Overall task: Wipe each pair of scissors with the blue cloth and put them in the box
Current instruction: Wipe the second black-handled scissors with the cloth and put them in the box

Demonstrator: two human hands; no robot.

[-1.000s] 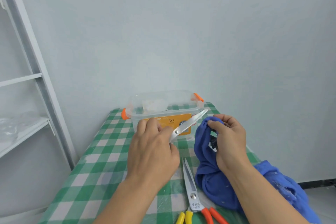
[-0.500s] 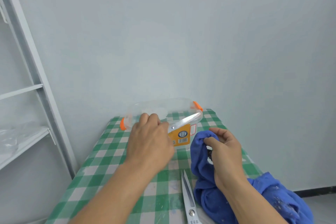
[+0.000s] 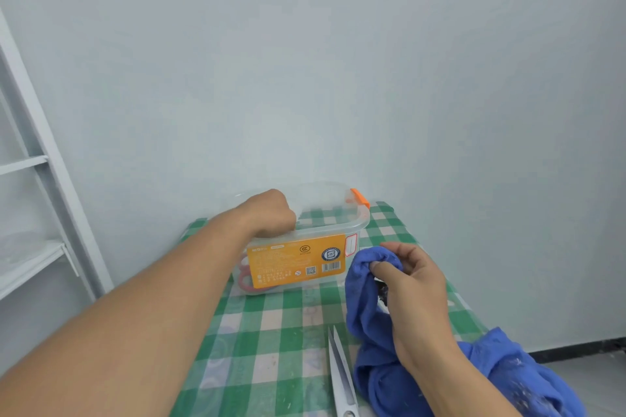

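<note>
My left hand (image 3: 271, 213) is bent down into the clear plastic box (image 3: 355, 225), which has an orange label and orange latches. Its fingers are hidden behind the box wall. Red scissor handles (image 3: 245, 278) show through the wall at the box's lower left, below that hand. My right hand (image 3: 416, 294) grips a bunched part of the blue cloth (image 3: 364, 284) just right of the box. Another pair of scissors (image 3: 340, 372) lies on the table with its closed steel blades pointing away from me, left of the cloth; its handles are out of frame.
The box stands at the far end of a narrow table with a green and white checked cover (image 3: 271, 332), close to a pale wall. The cloth's tail hangs over the right table edge (image 3: 528, 379). A white metal shelf unit (image 3: 37, 254) stands at the left.
My left hand has carried the scissors forward from above the table and dipped into the box; the blade no longer shows. My right hand holds the cloth as before.
</note>
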